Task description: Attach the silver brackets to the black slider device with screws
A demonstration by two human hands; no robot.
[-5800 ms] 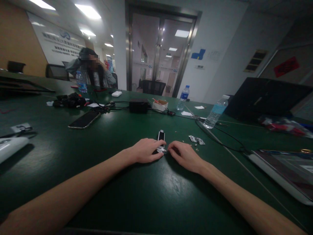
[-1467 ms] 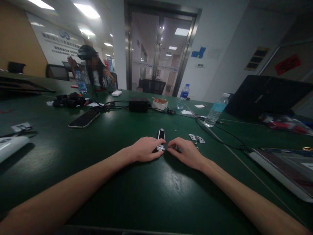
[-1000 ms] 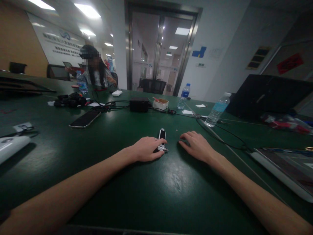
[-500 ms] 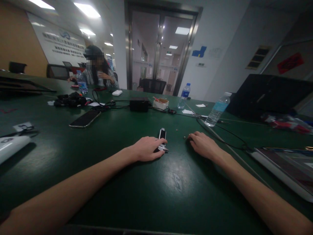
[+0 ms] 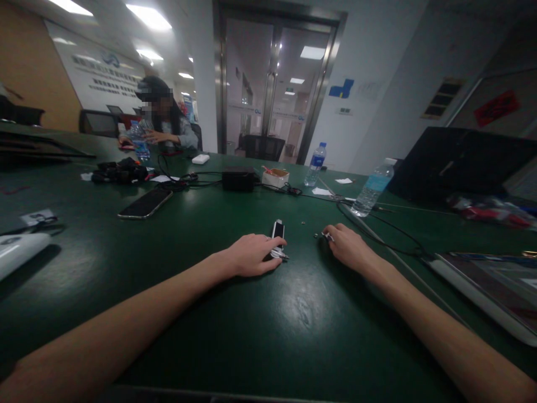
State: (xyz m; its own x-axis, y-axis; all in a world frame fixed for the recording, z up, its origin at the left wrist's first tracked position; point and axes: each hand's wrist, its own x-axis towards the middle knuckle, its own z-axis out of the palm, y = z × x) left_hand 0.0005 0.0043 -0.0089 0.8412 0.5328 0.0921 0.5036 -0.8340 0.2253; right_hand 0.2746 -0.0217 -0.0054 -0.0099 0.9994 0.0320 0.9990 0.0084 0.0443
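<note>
Left hand (image 5: 254,256): thumb and forefinger closed about the near end of a black-and-white device (image 5: 278,230), which lies on the table (image 5: 201,336), long axis near to far, narrow tip pointing far. Right hand (image 5: 347,246): fingertips at a small pale piece (image 5: 328,237); grip cannot be told.

Your left hand (image 5: 254,256) wears what looks like a thin, pale ring (image 5: 267,238) on one finger; your right hand (image 5: 349,246) looks bare, and your slim forearms (image 5: 168,305) run sleeveless.
</note>
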